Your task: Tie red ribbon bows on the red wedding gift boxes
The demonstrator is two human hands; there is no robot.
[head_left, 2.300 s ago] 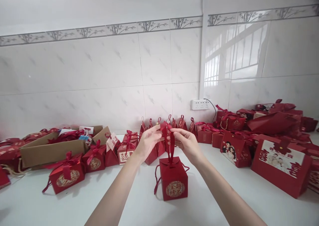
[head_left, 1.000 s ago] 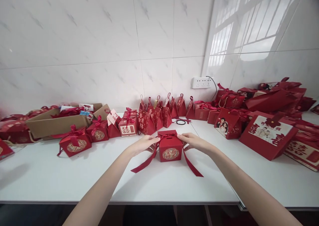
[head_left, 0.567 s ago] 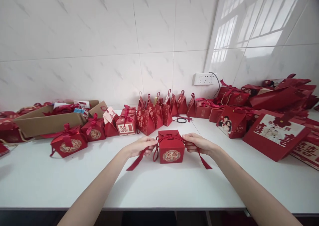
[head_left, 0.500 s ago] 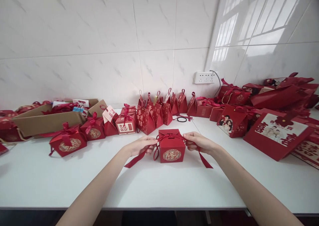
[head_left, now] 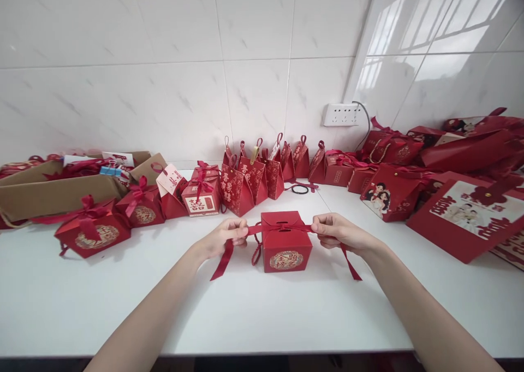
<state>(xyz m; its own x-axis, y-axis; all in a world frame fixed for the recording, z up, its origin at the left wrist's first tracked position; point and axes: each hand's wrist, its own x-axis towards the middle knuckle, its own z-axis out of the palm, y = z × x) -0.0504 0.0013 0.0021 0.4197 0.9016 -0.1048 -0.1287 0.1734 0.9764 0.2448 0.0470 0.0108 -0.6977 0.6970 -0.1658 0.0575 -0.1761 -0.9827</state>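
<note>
red ribbon runs across the slotted top of a small red box, upright around the middle of the desk. left hand pinches one side, right hand the other, fingers closed on it, tails dangling. guessing they're spread either side so it's taut. bow-topped boxes sit off left, probably parked out of the arms' way.

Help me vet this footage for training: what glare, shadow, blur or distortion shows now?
Head view: window glare on the upper-right wall tiles; a soft shadow on the white table beside the left forearm; left hand and right hand fairly sharp; apparent lens skew in the large gift box at far right.
</note>
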